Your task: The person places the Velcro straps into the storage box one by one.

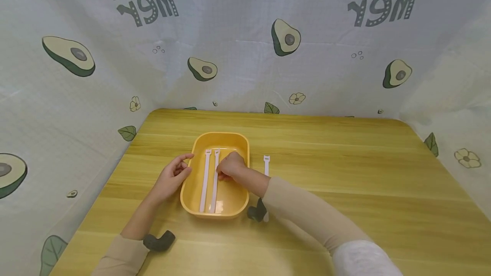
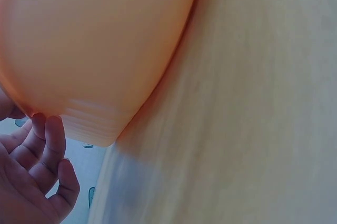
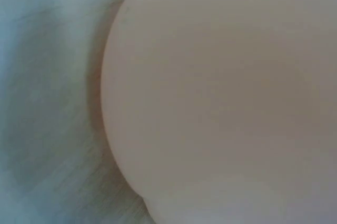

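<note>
A yellow-orange plastic tray (image 1: pixel 232 199) with rounded corners lies on the table, and two pale pinkish-white cable ties (image 1: pixel 205 182) with slotted heads lie lengthwise in it. My left hand (image 1: pixel 174 178) is beside the tray's left side, its loosely bent fingers touching the rim; the left wrist view shows fingertips (image 2: pixel 54 121) against the outer wall. Inside the tray, my right hand (image 1: pixel 232 166) pinches the right-hand cable tie (image 1: pixel 214 195) near its middle with curled fingers. The right wrist view shows only a blurred pale surface close to the lens.
Right of the tray a third cable tie (image 1: pixel 266 163) lies on the wooden table (image 1: pixel 345 161), partly hidden under my right forearm. Dark wrist mounts (image 1: pixel 159 242) sit at both wrists. A white curtain (image 1: pixel 245 33) printed with avocados stands behind and at the sides.
</note>
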`<state>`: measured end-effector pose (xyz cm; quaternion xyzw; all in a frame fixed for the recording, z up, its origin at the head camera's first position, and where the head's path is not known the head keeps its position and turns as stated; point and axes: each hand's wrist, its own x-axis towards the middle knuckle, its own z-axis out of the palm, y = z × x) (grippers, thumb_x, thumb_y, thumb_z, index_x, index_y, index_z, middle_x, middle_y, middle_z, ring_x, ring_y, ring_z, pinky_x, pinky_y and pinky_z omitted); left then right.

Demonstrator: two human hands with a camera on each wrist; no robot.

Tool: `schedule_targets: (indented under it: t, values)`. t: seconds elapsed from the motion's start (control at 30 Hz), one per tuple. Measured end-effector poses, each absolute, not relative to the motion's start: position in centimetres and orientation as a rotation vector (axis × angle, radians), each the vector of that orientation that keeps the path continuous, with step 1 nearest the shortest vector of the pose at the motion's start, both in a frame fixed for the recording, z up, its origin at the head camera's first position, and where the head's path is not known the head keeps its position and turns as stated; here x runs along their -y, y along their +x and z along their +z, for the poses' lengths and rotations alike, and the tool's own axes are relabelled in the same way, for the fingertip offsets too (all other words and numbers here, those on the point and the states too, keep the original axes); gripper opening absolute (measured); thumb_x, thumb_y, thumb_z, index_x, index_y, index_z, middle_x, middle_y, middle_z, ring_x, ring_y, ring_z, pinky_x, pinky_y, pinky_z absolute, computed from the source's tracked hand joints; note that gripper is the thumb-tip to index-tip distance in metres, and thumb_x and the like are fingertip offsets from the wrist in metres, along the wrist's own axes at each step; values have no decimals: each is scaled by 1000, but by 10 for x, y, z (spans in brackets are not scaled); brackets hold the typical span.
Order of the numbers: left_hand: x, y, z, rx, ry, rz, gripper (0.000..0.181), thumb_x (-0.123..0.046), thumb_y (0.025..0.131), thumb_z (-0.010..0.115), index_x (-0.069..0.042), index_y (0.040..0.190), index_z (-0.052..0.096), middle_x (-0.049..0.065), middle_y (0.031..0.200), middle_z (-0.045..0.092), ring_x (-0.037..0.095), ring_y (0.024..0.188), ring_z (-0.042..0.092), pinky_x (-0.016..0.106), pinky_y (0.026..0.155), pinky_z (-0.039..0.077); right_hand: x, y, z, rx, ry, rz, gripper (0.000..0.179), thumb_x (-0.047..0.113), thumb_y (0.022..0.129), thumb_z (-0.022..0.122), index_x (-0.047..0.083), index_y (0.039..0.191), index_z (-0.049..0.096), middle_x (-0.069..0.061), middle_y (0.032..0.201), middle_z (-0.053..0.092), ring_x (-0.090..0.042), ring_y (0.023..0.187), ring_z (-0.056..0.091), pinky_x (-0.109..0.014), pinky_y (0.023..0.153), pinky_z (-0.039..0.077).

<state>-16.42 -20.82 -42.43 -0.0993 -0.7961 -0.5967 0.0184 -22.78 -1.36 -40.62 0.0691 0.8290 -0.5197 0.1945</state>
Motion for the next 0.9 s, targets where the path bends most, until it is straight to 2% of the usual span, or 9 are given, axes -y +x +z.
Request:
schedule_targets:
  t: [0.2, 0.43, 0.6, 0.9]
  values:
    - [209, -164, -424, 2468, -313, -1852, 37, 1, 98, 53, 10, 133, 47, 8, 85, 51, 8, 67, 46, 18, 59, 40, 15, -231, -407, -2327, 232, -1456, 5, -10, 74, 67, -7, 71, 64, -8, 47, 57, -12, 37, 54, -22, 39, 46]
    - [209, -164, -426, 2432, -376, -1838, 37, -2, 98, 54, 11, 132, 47, 4, 84, 52, 7, 67, 46, 18, 59, 40, 15, -231, -406, -2313, 208, -1476, 16, -11, 74, 66, -2, 63, 60, -10, 48, 59, -13, 37, 54, -22, 38, 46]
    - [210, -164, -428, 2394, -426, -1823, 36, -1, 97, 53, 13, 130, 47, 2, 82, 52, 7, 65, 46, 18, 57, 39, 14, -229, -405, -2299, 172, -1485, 18, -11, 75, 67, -1, 62, 59, -12, 52, 62, -13, 38, 55, -22, 40, 48]
    - [209, -163, -424, 2447, -346, -1853, 37, -1, 98, 55, 11, 133, 47, 7, 84, 51, 8, 66, 46, 19, 59, 40, 14, -227, -403, -2280, 129, -1497, 17, -7, 79, 64, 2, 65, 58, -10, 54, 63, -12, 42, 57, -22, 43, 49]
